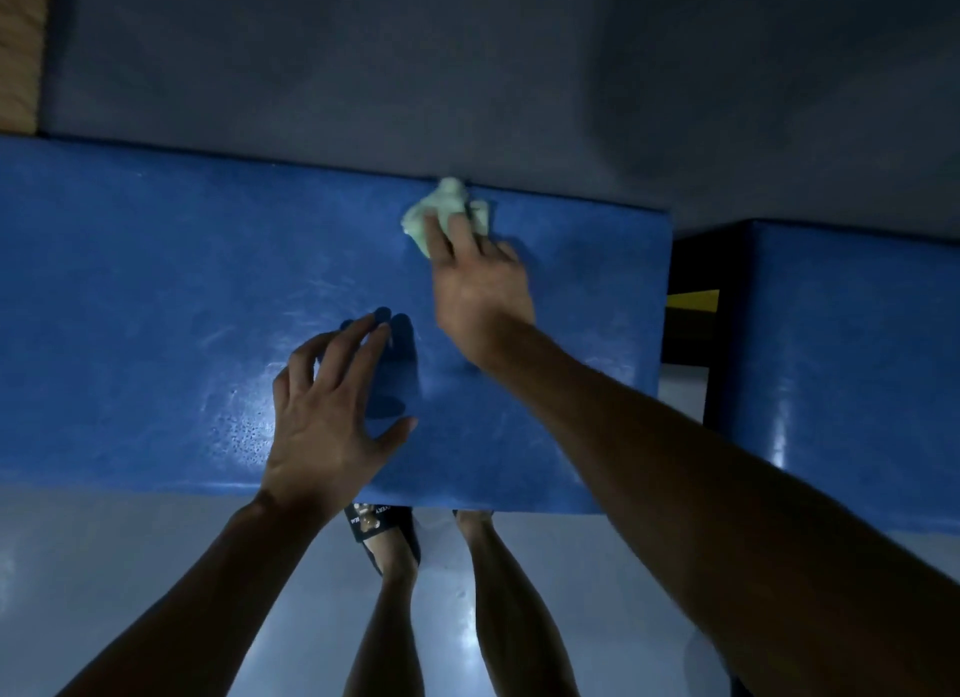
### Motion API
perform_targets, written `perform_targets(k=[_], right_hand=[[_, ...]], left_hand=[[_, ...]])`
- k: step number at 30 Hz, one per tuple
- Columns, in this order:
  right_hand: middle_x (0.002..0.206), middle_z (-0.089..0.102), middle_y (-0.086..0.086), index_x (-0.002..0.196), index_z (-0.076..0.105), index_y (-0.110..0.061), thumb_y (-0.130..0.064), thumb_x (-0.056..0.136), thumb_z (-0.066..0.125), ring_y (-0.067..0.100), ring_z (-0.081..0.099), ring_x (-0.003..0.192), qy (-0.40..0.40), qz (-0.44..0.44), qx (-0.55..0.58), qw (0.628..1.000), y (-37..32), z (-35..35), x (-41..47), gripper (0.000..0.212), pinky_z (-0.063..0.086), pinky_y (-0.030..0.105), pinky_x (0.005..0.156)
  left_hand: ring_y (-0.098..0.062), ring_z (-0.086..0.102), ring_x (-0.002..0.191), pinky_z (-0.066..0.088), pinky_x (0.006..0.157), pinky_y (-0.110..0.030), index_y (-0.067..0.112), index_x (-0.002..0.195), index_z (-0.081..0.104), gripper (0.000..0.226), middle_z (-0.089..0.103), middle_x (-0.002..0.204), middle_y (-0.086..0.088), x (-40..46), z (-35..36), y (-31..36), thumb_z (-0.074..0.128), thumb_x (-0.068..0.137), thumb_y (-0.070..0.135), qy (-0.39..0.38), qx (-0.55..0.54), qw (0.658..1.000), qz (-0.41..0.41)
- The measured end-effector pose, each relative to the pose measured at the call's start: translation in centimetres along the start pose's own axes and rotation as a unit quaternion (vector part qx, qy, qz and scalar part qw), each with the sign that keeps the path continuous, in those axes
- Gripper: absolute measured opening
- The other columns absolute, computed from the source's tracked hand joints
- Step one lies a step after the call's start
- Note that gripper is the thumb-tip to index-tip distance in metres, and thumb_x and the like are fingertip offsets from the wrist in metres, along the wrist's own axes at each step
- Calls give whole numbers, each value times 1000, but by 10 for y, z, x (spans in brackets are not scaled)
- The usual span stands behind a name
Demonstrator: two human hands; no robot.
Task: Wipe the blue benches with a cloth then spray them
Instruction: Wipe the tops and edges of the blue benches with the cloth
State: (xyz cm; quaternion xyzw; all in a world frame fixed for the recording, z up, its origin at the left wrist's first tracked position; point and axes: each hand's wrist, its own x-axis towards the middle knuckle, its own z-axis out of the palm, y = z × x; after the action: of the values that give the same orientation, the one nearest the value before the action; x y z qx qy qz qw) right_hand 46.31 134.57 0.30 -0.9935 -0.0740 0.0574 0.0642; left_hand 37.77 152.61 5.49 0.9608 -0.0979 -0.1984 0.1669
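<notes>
A long blue bench (156, 291) runs across the view against a grey wall. A crumpled pale green cloth (447, 203) lies at the bench's far edge. My right hand (475, 275) presses down on the cloth with straight fingers. My left hand (327, 410) hovers just over the near part of the bench top with fingers spread, holding nothing. Wet droplets and streaks shine on the bench surface near my left hand. No spray bottle is in view.
A second blue bench (852, 353) stands to the right, separated by a dark gap with a yellow strip (693, 300). My legs and a black sandal (384, 530) stand on the shiny grey floor (104, 566) below the bench's near edge. A wooden panel (21, 47) shows at top left.
</notes>
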Motion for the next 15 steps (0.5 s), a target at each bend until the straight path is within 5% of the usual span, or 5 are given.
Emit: perform_targets(k=[5, 9, 12, 15], right_hand=[[121, 66, 13, 130, 64, -20, -19, 77, 51, 30, 61, 68, 58, -37, -99, 993, 102, -14, -22, 54, 46, 31, 62], [136, 50, 19, 143, 43, -16, -16, 85, 53, 43, 62, 88, -17, 190, -18, 981, 177, -28, -66, 59, 51, 44, 75], [135, 47, 15, 137, 47, -13, -24, 93, 50, 40, 58, 105, -14, 384, 141, 912, 159, -20, -91, 46, 48, 42, 84], [126, 50, 16, 133, 53, -11, -34, 91, 33, 37, 55, 104, 43, 413, 207, 886, 132, -15, -108, 52, 42, 34, 79]], left_hand=[[-30, 35, 128, 35, 95, -46, 20, 149, 40, 89, 43, 150, 1, 9, -4, 2, 55, 69, 58, 13, -4, 1000, 6], [-30, 36, 128, 35, 95, -47, 18, 149, 41, 90, 43, 150, 1, 12, -2, 1, 51, 70, 60, 8, -11, 1000, 15], [-30, 38, 129, 35, 96, -46, 20, 149, 41, 88, 44, 150, 3, 11, -1, 0, 51, 70, 59, 6, -17, 1000, 16], [-28, 38, 129, 33, 96, -42, 22, 149, 40, 87, 43, 150, 5, 9, 0, -3, 51, 71, 58, 0, -7, 1000, 16]])
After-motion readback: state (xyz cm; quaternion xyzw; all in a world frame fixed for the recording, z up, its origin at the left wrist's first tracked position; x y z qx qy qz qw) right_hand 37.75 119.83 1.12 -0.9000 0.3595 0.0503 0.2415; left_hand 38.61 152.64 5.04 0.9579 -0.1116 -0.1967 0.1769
